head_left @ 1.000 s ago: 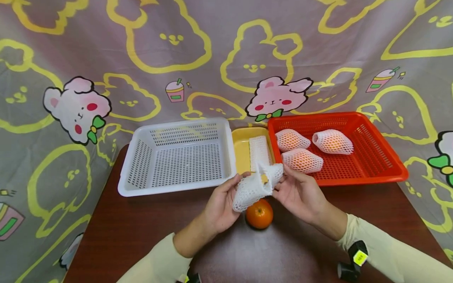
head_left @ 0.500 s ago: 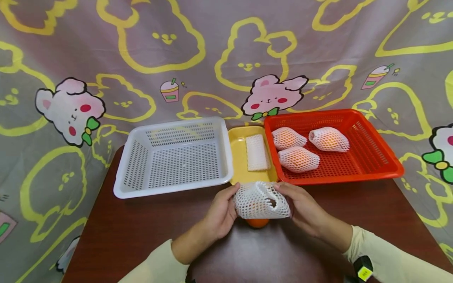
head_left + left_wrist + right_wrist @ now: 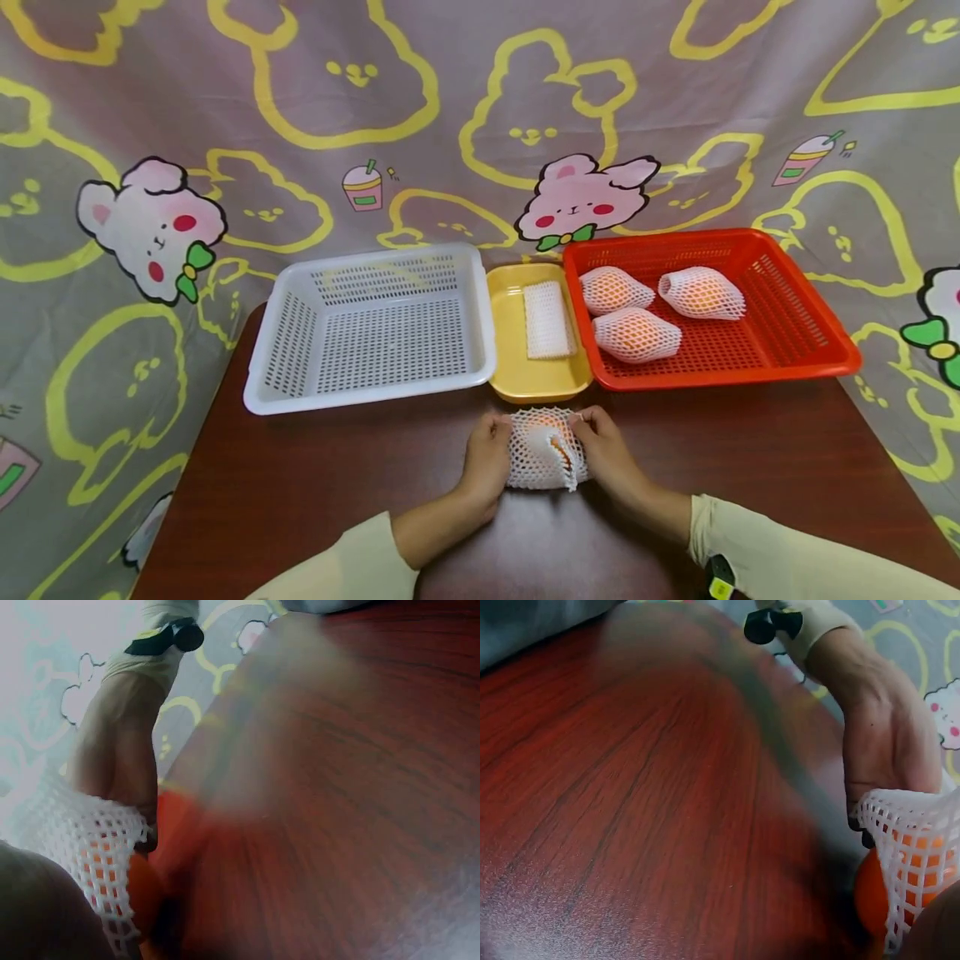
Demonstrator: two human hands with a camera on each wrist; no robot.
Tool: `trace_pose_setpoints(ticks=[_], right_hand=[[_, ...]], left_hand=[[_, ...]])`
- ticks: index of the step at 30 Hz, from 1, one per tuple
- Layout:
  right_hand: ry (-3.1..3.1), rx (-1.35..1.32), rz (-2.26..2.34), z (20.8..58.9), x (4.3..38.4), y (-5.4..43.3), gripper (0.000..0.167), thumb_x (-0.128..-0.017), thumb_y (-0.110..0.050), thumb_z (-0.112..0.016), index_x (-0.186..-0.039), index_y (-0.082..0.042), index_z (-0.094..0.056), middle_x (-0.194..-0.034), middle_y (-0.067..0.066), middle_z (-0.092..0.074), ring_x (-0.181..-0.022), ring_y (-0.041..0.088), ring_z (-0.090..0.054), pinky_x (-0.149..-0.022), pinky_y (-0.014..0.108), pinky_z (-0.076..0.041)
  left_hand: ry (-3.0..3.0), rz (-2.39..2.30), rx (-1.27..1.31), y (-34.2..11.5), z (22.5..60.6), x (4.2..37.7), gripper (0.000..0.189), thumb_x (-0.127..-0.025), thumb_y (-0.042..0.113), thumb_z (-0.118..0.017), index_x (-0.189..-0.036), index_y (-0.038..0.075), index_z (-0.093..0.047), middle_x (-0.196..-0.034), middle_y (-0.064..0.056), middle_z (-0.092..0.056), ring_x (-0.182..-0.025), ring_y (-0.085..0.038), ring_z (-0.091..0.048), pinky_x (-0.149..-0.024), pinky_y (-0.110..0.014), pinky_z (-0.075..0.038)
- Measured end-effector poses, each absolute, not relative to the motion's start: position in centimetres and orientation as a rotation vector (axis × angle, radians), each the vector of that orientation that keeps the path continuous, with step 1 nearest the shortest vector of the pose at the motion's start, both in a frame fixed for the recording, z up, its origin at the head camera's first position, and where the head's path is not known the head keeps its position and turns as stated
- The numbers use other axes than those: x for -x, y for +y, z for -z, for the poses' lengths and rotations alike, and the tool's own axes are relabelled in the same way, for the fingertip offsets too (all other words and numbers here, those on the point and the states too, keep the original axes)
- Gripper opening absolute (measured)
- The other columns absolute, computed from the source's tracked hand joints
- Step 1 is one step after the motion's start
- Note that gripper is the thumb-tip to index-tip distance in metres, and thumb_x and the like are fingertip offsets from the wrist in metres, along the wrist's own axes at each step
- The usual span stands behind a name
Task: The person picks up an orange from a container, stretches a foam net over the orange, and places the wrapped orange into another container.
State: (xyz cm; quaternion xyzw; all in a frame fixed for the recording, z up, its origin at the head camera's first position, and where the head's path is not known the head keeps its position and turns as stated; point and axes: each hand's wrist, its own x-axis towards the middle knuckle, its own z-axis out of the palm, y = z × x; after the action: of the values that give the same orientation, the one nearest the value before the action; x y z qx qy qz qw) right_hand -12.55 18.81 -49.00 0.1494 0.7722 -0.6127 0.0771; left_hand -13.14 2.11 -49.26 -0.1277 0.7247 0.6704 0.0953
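Observation:
A white foam fruit net (image 3: 531, 468) is stretched between the two hands over an orange (image 3: 870, 896) on the table. Its left edge is pinched by my left hand (image 3: 483, 467), and my right hand (image 3: 613, 462) pinches the right edge. In the head view orange colour shows through the mesh, and a slit-like opening faces the near side. Both wrist views show the net draped over part of the orange, whose lower side stays uncovered. The fingertips inside or behind the net are partly hidden.
Behind the hands stand a white basket (image 3: 300, 400), a yellow tray (image 3: 507, 367) with a flat white foam net (image 3: 547, 321), and a red basket (image 3: 787, 367). The red basket holds several net-wrapped fruits (image 3: 637, 335). A patterned cloth (image 3: 435, 92) hangs behind the table.
The net, earlier held above the orange, has been spread wide and lowered over it. Both hands have moved down toward the table, one on each side of the orange.

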Motion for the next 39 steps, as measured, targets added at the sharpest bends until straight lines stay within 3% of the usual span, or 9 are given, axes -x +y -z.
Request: trace_pose_setpoints(ticks=[8, 13, 22, 32, 39], right_hand=[[2.309, -0.425, 1.851, 50.1, 12.7, 18.2, 0.019, -0.108, -0.015, -0.043, -0.103, 0.0, -0.053, -0.095, 0.005, -0.057, -0.091, 0.013, -0.051, -0.079, 0.024, -0.041], [2.254, -0.467, 1.921, 49.8, 12.6, 18.0, 0.018, -0.106, -0.012, -0.04, -0.106, 0.0, -0.052, -0.099, 0.005, -0.058, -0.092, 0.012, -0.052, -0.08, 0.023, -0.043], [2.179, -0.471, 2.15, 48.5, 12.2, 17.2, 0.016, -0.109, -0.012, -0.038, -0.109, -0.001, -0.05, -0.094, -0.004, -0.054, -0.087, 0.003, -0.054, -0.079, 0.02, -0.045], [2.144, -0.536, 2.212, 47.3, 12.7, 17.0, 0.017, -0.108, -0.014, -0.043, -0.108, 0.001, -0.053, -0.09, -0.004, -0.057, -0.082, 0.006, -0.057, -0.074, 0.02, -0.049], [1.922, -0.532, 2.335, 47.0, 12.8, 16.6, 0.017, -0.109, -0.016, -0.043, -0.107, -0.001, -0.051, -0.094, 0.0, -0.06, -0.082, 0.009, -0.062, -0.073, 0.023, -0.054]], left_hand=[[2.255, -1.937, 0.287, 2.6, 49.8, 12.9, 0.018, -0.108, 0.016, -0.045, -0.094, 0.004, -0.05, -0.086, -0.003, -0.049, -0.087, -0.017, -0.047, -0.078, -0.031, -0.039], [2.222, -1.98, 0.284, 2.8, 49.5, 12.8, 0.017, -0.108, 0.014, -0.044, -0.096, 0.004, -0.05, -0.09, -0.003, -0.051, -0.091, -0.016, -0.048, -0.081, -0.03, -0.039], [2.064, -2.292, 0.323, 3.5, 49.6, 12.5, 0.014, -0.105, 0.008, -0.047, -0.097, -0.004, -0.05, -0.082, 0.003, -0.047, -0.077, -0.009, -0.048, -0.071, -0.022, -0.041], [2.009, -2.237, 0.284, 3.2, 49.2, 12.6, 0.022, -0.104, 0.011, -0.042, -0.097, -0.003, -0.057, -0.086, 0.001, -0.057, -0.085, -0.01, -0.054, -0.081, -0.023, -0.043], [1.934, -2.389, 0.313, 3.4, 48.9, 12.4, 0.018, -0.103, 0.009, -0.045, -0.09, 0.0, -0.055, -0.083, 0.002, -0.053, -0.085, -0.01, -0.052, -0.083, -0.022, -0.042]])
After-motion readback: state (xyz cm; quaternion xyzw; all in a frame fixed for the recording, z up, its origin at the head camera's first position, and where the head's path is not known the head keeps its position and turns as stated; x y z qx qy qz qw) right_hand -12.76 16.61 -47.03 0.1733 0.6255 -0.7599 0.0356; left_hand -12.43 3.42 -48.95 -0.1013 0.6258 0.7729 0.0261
